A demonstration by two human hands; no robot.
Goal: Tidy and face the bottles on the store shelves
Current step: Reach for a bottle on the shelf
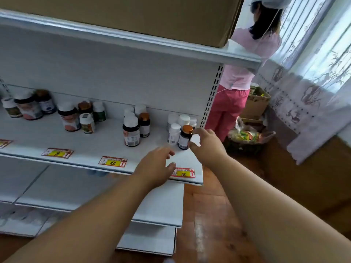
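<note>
Two bare forearms are stretched forward over the wooden floor (pixel 209 215) toward a white shelf (pixel 95 145). The left hand (pixel 154 168) is held just above the front edge of the shelf, its fingers (pixel 169 152) relaxed and spread, with nothing grasped; a red and yellow price tag (pixel 183 172) is partly covered by it. Slightly further in, the right hand (pixel 207 145) is placed at a dark bottle with an orange cap (pixel 185 137), which stands upright near the right end of the shelf; thumb and forefinger are curved beside the bottle's right side, but whether the bottle is actually pinched cannot be told. A white bottle (pixel 174 133) is seen just beside it on the left, with more white bottles (pixel 183 120) grouped behind. Toward the middle, a brown bottle with a white cap (pixel 131 132) is set upright, and further clusters of bottles (pixel 76 116) are spread along the left part of the shelf. Above, a cardboard box (pixel 152 16) is carried by the upper shelf (pixel 133 38). Beyond the shelving, a person in pink clothes (pixel 245 73) is seen standing by a curtained window (pixel 313 63).
</note>
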